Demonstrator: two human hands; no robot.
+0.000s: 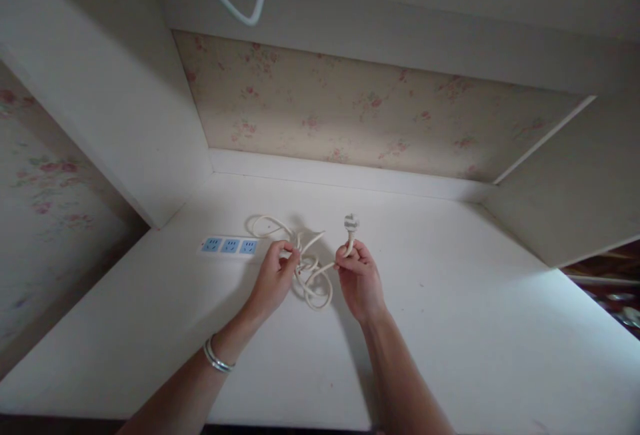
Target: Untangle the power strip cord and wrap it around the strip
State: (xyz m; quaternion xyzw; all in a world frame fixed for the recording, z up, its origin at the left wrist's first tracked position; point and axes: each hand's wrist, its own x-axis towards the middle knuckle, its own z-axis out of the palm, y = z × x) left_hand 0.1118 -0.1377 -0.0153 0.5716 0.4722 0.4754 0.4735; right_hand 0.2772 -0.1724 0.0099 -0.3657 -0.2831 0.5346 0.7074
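A white power strip (230,246) with blue socket faces lies on the white desktop, left of my hands. Its cream cord (319,298) is looped into a tangled bundle between my hands. My left hand (277,273) pinches the bundle with thumb and fingers, at its left side. In my right hand (361,281) the cord is gripped just below the plug (351,223), which sticks up above the fingers. A stretch of cord runs from the right fingers back into the loops. The left hand partly hides the knotted middle.
The white desktop (450,328) ends in a raised back edge against floral wallpaper (310,115). White panels stand at the left (125,88) and right (575,175). Overhead, a pale cable (245,19) hangs down near a board. Dark reddish items show at the far right edge.
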